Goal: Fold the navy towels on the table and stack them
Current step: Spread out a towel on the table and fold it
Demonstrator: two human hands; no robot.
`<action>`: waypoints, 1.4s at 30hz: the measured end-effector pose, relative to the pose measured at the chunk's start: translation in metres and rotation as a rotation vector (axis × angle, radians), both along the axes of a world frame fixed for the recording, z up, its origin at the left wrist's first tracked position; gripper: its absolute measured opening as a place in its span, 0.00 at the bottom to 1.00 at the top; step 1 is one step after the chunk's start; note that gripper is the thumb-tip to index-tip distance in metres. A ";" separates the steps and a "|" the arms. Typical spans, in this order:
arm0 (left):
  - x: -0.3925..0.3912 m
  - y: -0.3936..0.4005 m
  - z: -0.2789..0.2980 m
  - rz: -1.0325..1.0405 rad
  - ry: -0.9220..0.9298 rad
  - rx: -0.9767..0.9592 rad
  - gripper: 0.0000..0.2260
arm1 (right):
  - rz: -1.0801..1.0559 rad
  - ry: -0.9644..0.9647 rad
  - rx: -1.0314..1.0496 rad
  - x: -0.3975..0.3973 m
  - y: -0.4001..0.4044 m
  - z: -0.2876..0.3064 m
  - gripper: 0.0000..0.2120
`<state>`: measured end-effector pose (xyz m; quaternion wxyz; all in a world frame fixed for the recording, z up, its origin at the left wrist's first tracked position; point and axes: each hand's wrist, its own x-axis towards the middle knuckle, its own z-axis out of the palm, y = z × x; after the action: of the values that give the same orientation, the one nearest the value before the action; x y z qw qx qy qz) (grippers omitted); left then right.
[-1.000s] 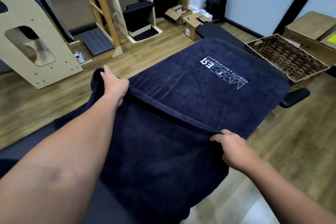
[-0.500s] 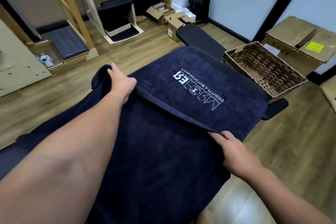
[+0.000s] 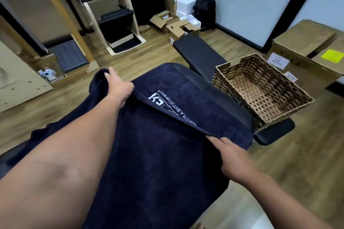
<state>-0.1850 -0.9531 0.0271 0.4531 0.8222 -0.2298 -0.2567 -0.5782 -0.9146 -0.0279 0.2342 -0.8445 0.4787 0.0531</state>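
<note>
Navy towel point(image 3: 158, 163) spread over padded surface point(image 3: 275, 132), folded edge gripped by left hand point(image 3: 119, 87) and right hand point(image 3: 232, 156); white lettering half covered. Wicker basket point(image 3: 260, 89) just beside towel.

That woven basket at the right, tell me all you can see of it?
The wicker basket is rectangular and open-topped, woven from brown and tan strands in a checked pattern, with a thicker braided rim. It looks empty; its woven floor shows bare. It stands upright on the far right end of the black padded table, beside the navy towel, though whether they touch is unclear. Neither hand touches it. Cardboard boxes stand behind it.
</note>
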 end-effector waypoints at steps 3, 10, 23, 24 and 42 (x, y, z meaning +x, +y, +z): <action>-0.011 -0.033 -0.005 -0.018 0.029 0.000 0.47 | 0.003 0.009 0.038 -0.011 -0.029 -0.012 0.45; -0.039 -0.123 -0.025 -0.109 0.054 0.009 0.46 | -0.003 0.008 0.081 -0.028 -0.079 -0.025 0.44; -0.099 -0.226 -0.059 -0.388 0.005 0.173 0.47 | -0.069 0.064 0.121 -0.076 -0.158 -0.052 0.37; -0.103 -0.224 -0.065 -0.456 -0.011 0.242 0.48 | -0.072 0.107 0.097 -0.078 -0.162 -0.053 0.35; -0.179 -0.088 -0.138 -0.728 -0.856 0.519 0.10 | 0.500 0.164 -0.056 -0.007 -0.157 -0.052 0.32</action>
<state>-0.3642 -1.0415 -0.1113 -0.0107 0.8044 -0.5872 -0.0900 -0.5850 -1.0713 -0.0799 0.1511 -0.9356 0.2737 0.1643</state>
